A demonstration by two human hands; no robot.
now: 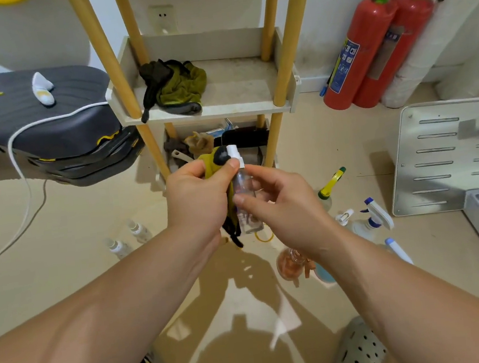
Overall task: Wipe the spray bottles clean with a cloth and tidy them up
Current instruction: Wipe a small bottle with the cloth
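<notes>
Pinched between the thumb and forefinger of the right hand [279, 203], the small clear spray bottle [243, 186] stood nearly upright in mid-air, its white pump cap [233, 152] on top. The left hand [197, 196] was curled round an olive and black cloth [233, 229], with the thumb pressing the fabric against the bottle's neck. The cloth's soft, crumpled tail hung down beside the bottle's smooth, transparent wall.

Both hands were held just in front of the lower tray of a shelf unit [204, 112], made of round wooden posts and white rimmed trays. Bare tan floor lay open below and between the forearms. To the left, two small spray bottles [140, 231] stood apart from the hands. Beyond them the rounded edge of a dark padded bench [48, 112] jutted toward the shelf, with a white cable [20, 163] trailing off it.

To the right, a yellow-nozzled bottle [329, 189], a blue and white trigger sprayer [375, 217] and an amber bottle [289, 263] crowded the floor near the right wrist. A slotted metal plate [448, 156] closed off that side. Two red fire extinguishers [357, 50] leaned at the wall. Another olive cloth [181, 87] lay bunched on the upper tray.
</notes>
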